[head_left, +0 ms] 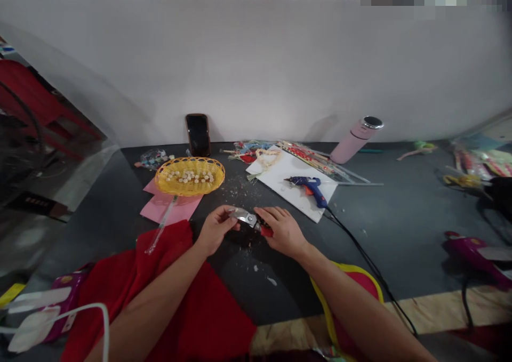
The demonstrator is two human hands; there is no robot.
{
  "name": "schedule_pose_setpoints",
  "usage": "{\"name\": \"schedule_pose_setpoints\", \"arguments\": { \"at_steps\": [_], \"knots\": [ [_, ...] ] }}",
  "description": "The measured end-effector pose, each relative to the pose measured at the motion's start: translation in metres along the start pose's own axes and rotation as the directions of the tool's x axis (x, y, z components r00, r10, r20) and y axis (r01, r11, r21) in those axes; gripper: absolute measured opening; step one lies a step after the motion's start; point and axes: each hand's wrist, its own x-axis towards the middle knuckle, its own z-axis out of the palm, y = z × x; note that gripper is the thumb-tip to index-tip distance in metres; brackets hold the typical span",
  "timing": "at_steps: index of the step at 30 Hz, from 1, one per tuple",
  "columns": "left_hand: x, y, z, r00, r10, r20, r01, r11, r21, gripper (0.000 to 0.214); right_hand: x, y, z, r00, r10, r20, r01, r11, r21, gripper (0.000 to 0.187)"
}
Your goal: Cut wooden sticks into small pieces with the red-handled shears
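My right hand (282, 228) is closed round the red handles of a pair of pruning shears (250, 219), whose silver blades point left. At the blade tips, my left hand (219, 228) is closed in a pinch. What sits between its fingertips is too small and too covered to name. Both hands are just above the dark table (280, 292), where small pale scraps lie below and behind them. To the upper left of my left hand stands a yellow woven basket (162, 183) holding several small pale pieces.
A blue glue gun (310, 186) rests on a white board (276, 183), its cable trailing right. Behind are a phone (198, 134), a pink bottle (352, 143) and bundled sticks (308, 159). Pink paper (172, 210) and red cloth (180, 292) lie left; a purple tool (476, 255) lies right.
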Motion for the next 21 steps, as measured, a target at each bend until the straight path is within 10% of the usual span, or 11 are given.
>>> {"name": "schedule_pose_setpoints", "arguments": {
  "at_steps": [21],
  "knots": [
    [-0.001,0.001,-0.005,1.0,0.029,-0.001,-0.028,0.984,0.175,0.021,0.003,-0.007,-0.012,0.989,-0.036,0.141,0.04,0.999,-0.029,0.066]
  ]
}}
